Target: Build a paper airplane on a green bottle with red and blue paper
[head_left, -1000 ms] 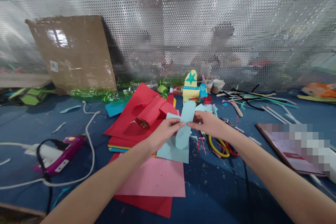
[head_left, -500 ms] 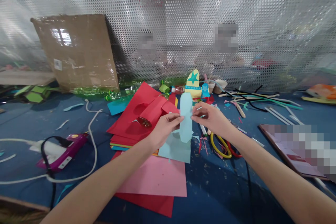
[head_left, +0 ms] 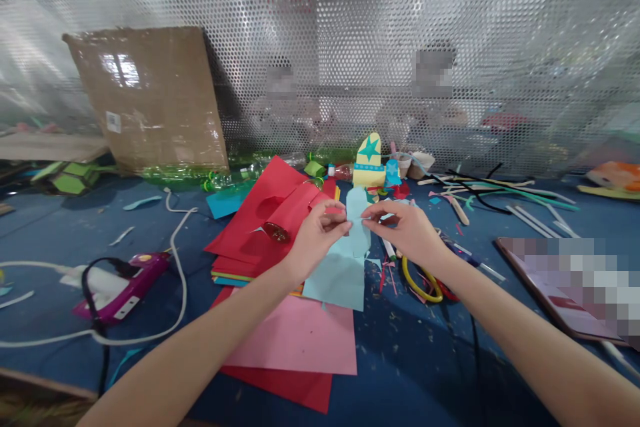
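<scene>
Nearest, a pink sheet (head_left: 295,340) on the worktop (head_left: 410,360); beyond it, a blue sheet (head_left: 335,283). Over the latter, a pale strip (head_left: 357,221), pinched near mid-length by the left hand (head_left: 320,235) at 1 long edge and the right hand (head_left: 404,230) at the other. To my eye, light paper: flexible, easily creased, best held by its 2 long edges. Long axis near to far, far end toward the yellow cutout (head_left: 369,175); tilt uncertain.
</scene>
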Demonstrator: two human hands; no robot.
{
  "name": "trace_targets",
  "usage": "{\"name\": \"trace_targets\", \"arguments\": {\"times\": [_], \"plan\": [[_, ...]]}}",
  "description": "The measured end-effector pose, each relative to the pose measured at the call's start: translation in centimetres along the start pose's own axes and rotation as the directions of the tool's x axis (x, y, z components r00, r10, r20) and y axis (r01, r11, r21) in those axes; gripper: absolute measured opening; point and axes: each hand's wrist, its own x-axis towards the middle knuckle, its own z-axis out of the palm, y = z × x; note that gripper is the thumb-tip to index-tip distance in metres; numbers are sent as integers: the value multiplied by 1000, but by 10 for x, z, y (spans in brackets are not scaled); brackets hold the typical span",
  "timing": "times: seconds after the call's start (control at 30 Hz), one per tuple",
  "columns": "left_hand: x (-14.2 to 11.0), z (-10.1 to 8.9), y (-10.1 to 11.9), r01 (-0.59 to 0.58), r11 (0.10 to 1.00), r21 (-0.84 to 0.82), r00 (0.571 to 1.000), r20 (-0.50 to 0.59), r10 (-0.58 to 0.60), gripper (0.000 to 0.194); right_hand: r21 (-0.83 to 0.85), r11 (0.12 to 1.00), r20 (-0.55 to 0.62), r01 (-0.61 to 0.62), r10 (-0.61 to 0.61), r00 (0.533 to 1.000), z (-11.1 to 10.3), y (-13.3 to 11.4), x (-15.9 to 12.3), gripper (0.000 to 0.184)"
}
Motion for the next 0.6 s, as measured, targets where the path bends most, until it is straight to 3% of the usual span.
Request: {"name": "trace_targets", "arguments": {"times": [0.1,0.33,0.6], "plan": [[0,-1,0,-53,994,100,999,17,51,21,12,1000,-13,7,-7,1000,1,0,0,9],[-1,0,2,-111,971,209,990,-63,127,14,64,998,-48,29,-26,999,5,2,1,11],[0,-1,1,-98,982,163,993,-43,106,13,81,997,-4,-3,4,1000,7,6,2,10]]}}
